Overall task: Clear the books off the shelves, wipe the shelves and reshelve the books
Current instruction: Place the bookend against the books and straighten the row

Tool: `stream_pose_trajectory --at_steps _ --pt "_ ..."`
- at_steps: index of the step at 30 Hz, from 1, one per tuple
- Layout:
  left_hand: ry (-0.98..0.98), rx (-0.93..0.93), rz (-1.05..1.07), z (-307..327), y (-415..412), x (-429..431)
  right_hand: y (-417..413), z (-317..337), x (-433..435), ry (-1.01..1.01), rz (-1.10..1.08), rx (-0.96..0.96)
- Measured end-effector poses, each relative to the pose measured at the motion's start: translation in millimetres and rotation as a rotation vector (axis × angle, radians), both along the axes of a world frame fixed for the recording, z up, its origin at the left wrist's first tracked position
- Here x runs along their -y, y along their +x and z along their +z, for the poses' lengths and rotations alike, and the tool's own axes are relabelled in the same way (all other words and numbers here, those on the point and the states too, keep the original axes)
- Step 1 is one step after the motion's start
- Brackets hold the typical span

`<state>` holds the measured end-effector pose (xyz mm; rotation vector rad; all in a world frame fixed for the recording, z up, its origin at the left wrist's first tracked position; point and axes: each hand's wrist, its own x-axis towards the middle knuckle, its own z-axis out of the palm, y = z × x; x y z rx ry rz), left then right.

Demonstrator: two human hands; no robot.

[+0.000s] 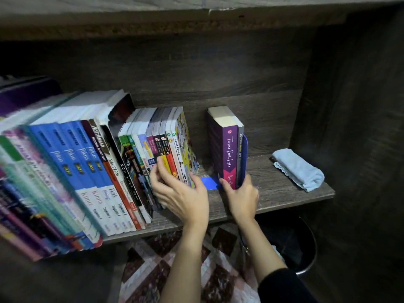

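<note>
Right hand [240, 197] gripped the foot of the purple book [229, 154]: thumb on its left side, fingers curled round the right. The same grip took in a thin grey book [240, 138] and the upright plate of the blue bookend [245, 158], both pressed against the purple one. We noted all three standing upright on the shelf [284, 193], with the bookend's flat foot lying along the board to the left.

Left hand [181, 193] was open. Its fingers were spread fairly straight across the lower spines of the small paperbacks [170, 149], and the thumb lay against the outer cover of the rightmost one. These paperbacks leaned left. A gap of bare board lay between them and the purple book.

Further left we logged a row of tall textbooks [87, 171], mostly blue-spined and tilted the same way. They were blurred toward the frame edge.

At the right end of the shelf, well apart from the books, lay a folded pale-blue cloth [299, 169].

Below the shelf we saw patterned fabric [164, 270] and a dark round bin [301, 248]. A black sleeve [282, 287] covered the right forearm.
</note>
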<state>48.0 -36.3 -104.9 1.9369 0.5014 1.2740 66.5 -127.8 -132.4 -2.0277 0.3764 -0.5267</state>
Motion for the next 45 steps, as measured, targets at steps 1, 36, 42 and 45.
stream_pose_trajectory --at_steps 1,36,42,45 --pt "-0.011 0.004 0.004 1 0 0 0 0 0 0.0 0.001 0.006" --pt "-0.358 -0.121 -0.043 21 20 -4 8 -3 -9 0.087 -0.099 0.039" --pt "-0.413 -0.067 -0.039 22 22 -7 9 -6 -21 0.062 -0.09 0.071" --pt "-0.404 -0.05 -0.037 26 23 -6 11 -9 -24 0.068 -0.08 0.076"
